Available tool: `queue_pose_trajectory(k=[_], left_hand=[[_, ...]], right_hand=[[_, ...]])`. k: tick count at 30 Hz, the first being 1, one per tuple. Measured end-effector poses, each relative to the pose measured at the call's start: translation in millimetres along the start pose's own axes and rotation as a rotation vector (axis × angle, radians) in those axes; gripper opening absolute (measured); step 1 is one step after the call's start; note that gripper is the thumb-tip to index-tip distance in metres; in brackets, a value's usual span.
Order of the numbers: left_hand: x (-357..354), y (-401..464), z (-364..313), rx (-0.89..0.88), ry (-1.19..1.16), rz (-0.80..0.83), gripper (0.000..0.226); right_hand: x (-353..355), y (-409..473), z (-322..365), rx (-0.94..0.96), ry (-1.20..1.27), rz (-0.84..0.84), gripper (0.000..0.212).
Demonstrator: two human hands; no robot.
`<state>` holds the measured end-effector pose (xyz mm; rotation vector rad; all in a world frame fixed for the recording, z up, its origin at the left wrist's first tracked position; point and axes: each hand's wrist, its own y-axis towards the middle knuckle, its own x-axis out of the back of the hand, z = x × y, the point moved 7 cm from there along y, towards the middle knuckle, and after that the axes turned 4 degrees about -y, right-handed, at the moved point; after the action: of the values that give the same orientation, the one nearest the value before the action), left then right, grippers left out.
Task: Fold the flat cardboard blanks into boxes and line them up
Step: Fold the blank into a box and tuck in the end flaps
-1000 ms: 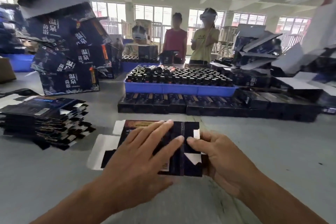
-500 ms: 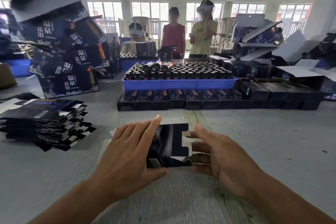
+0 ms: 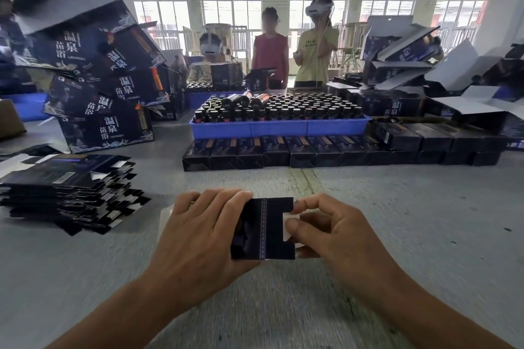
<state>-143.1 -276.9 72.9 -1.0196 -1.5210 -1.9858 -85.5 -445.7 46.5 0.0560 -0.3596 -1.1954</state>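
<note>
I hold a dark blue cardboard box blank (image 3: pixel 266 229) just above the grey table, partly raised into a box shape. My left hand (image 3: pixel 201 238) grips its left side, fingers curled over the top edge. At the right end, my right hand (image 3: pixel 326 235) pinches a white flap with thumb and fingers. A stack of flat dark blanks (image 3: pixel 65 190) lies at the left. Several folded dark boxes (image 3: pixel 312 151) stand in a row across the table behind my hands.
A blue tray (image 3: pixel 279 127) full of dark bottles sits behind the row. Large printed cartons (image 3: pixel 93 88) are piled at the far left, and open cartons (image 3: pixel 425 71) heap up at the right. Three people stand beyond the table.
The blank lay flat under my hands a second ago. It has since been lifted and folded up, and my right hand has closed onto the white end flap.
</note>
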Motion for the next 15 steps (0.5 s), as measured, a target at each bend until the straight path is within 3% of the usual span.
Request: queue_pose_trajectory(k=[7, 15], left_hand=[[1, 0, -8, -0.077, -0.003, -0.021, 0.107], [7, -1, -13, -0.106, -0.063, -0.081, 0.091]], right_hand=[[-9, -4, 5, 0.040, 0.028, 0.004, 0.026], [-8, -5, 6, 0.078, -0.007, -0.031, 0.038]])
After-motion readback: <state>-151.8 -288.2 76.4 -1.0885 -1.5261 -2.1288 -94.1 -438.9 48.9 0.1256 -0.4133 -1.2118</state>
